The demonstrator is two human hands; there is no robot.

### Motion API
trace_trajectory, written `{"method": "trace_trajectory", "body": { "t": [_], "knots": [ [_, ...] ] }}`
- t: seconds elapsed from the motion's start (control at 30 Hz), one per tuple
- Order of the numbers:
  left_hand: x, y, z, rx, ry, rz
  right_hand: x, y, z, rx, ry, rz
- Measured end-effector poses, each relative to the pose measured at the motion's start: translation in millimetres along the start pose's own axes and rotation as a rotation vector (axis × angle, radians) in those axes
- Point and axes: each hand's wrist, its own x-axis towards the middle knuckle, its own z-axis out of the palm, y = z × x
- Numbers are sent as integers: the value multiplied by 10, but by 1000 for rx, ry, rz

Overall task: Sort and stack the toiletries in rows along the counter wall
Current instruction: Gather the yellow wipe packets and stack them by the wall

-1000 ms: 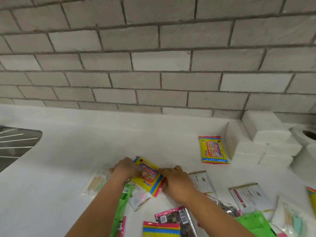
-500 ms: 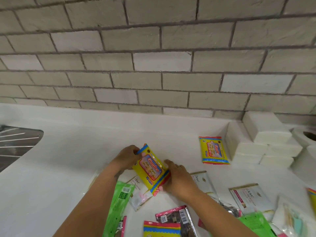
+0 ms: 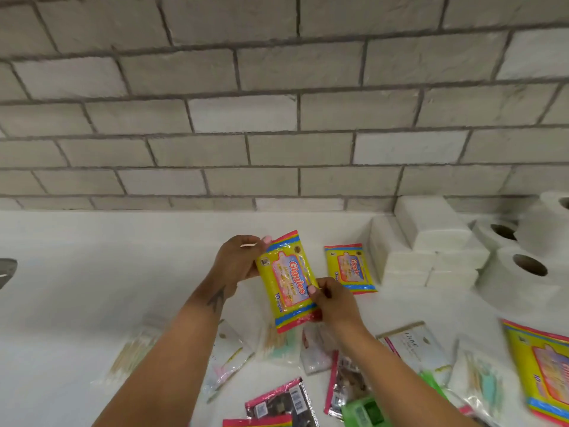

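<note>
Head view shows us pinching a yellow wipes pack [image 3: 286,280] mid-frame with left hand [image 3: 237,263] and right hand [image 3: 334,303], ready to stack it on its twin pack [image 3: 351,268] right of centre.

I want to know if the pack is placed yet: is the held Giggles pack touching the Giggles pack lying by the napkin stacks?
Apart. The head view shows bare white counter between the held Giggles pack and the lying Giggles pack.
</note>
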Motion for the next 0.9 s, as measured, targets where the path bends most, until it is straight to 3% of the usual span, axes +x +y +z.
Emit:
{"method": "trace_trajectory", "body": {
  "t": [0.17, 0.27, 0.5, 0.63, 0.8, 0.9],
  "knots": [
    [146, -124, 491, -79, 14, -29, 57, 126, -347, 17, 170, 7],
    [272, -168, 759, -65, 48, -22, 23, 113, -535, -15, 184, -104],
    [550, -263, 1298, -89, 65, -80, 100, 327, -774, -430, 130, -282],
    [657, -351, 1426, -77, 40, -140, 150, 274, -841, -599, 136, -241],
    [713, -434, 1469, 99, -67, -142, 184, 122, -860, -895, 55, -95],
    [733, -463, 1492, 152, -99, -152, 230, 117, -805, -940, 79, -65]
  ]
}}
